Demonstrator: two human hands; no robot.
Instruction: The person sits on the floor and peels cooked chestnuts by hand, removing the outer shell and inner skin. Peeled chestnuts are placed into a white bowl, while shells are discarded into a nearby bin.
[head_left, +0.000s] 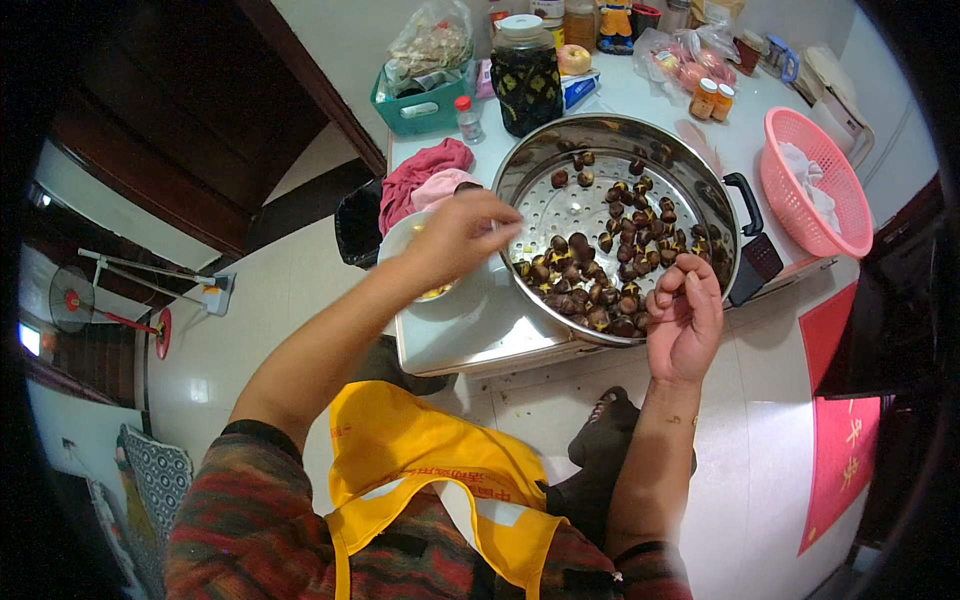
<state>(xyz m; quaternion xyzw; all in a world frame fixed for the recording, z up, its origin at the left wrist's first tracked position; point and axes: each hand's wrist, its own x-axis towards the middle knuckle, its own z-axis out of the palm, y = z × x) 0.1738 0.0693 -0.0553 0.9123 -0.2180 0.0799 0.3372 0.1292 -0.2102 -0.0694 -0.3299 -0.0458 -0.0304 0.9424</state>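
Note:
A wide stainless-steel steamer pot (615, 124) with a perforated floor stands on the table. Many dark brown chestnuts (637, 225) lie in it, several split crosswise with yellow flesh showing. One chestnut (578, 246) above the pile looks blurred. My left hand (469, 229) is motion-blurred over the pot's left rim, thumb and fingers close together; whether something is between them cannot be told. Below that arm, a white bowl (391, 241) with yellow pieces is partly hidden. My right hand (686, 319) is palm up at the front right rim, fingers curled, contents unclear.
Left of the pot lie red and pink cloths (424, 176). Behind stand a covered jar (526, 82), a small red-capped bottle (469, 120) and a green basket (420, 109). On the right are a pink colander (817, 180), two small jars (711, 101) and the black pot handle (744, 202).

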